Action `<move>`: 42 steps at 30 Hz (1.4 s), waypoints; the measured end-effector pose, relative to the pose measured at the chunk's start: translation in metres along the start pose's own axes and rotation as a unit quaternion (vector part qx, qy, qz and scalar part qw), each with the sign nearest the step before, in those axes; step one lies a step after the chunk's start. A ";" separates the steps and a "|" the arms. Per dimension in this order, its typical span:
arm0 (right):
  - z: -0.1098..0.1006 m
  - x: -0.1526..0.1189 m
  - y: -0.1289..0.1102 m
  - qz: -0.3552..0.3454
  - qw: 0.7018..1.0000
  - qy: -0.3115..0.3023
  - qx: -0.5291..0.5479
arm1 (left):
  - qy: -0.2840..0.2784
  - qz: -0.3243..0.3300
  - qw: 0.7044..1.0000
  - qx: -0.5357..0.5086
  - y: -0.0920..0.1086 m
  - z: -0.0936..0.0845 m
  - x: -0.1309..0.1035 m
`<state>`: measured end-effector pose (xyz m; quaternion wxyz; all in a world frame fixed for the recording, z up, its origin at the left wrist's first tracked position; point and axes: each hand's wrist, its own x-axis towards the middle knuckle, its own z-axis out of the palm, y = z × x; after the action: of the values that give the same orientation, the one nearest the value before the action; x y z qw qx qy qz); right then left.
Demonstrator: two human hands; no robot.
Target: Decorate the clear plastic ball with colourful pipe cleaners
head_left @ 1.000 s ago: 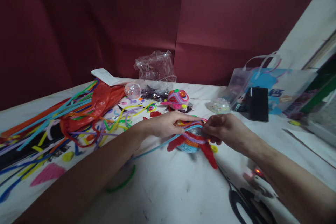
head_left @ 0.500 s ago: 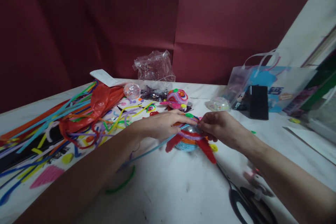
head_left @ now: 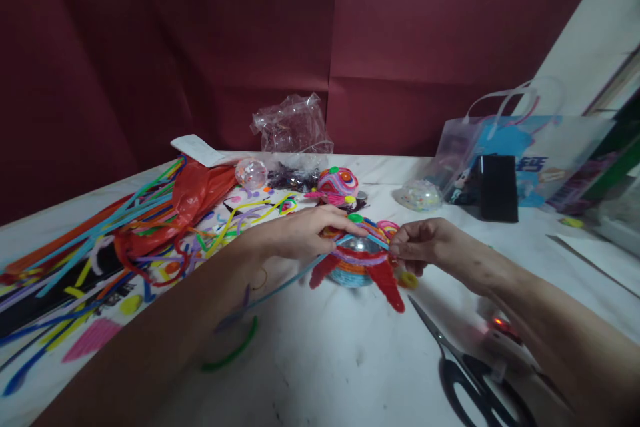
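Note:
A clear round ball wrapped in coloured pipe cleaners [head_left: 353, 277] sits on the table, light blue and orange at its base, with red fin-like flaps at the front. My left hand [head_left: 313, 230] grips its upper left side, the index finger stretched over the top. A light blue pipe cleaner [head_left: 295, 278] trails from under that hand to the lower left, and a light blue length also crosses the ball's clear front. At the ball's right side, my right hand [head_left: 423, 245] pinches the end of this length between thumb and fingers. The fingertips partly hide it.
Black-handled scissors [head_left: 457, 353] lie at front right, near a glue gun [head_left: 505, 337] with a red light. Loose pipe cleaners [head_left: 100, 227] and a red plastic bag [head_left: 200, 190] cover the left. Behind stand a finished-looking ball [head_left: 339, 185], a clear dome [head_left: 420, 195], a phone [head_left: 499, 188] and a carrier bag [head_left: 540, 153].
My right hand has shifted slightly right, and the light blue length across the ball's front now shows more plainly. My left hand stays on the ball. The view has shifted a little.

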<state>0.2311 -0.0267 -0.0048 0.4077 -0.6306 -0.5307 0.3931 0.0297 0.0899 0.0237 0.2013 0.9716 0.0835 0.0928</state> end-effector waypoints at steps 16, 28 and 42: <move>0.014 -0.001 0.000 -0.023 1.000 -0.011 -0.006 | 0.178 -0.092 0.975 -0.094 0.006 0.022 0.010; 0.025 0.001 0.002 -0.040 0.998 -0.045 -0.004 | 0.210 -0.112 0.971 -0.009 0.013 0.022 0.005; 0.028 0.004 0.003 -0.072 0.995 -0.026 -0.066 | 0.216 -0.143 0.964 0.067 0.022 0.023 0.004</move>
<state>0.2068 -0.0206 -0.0181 0.3784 -0.6056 -0.6099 0.3435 0.0413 0.0617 0.0126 0.1239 0.9177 0.2688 0.2651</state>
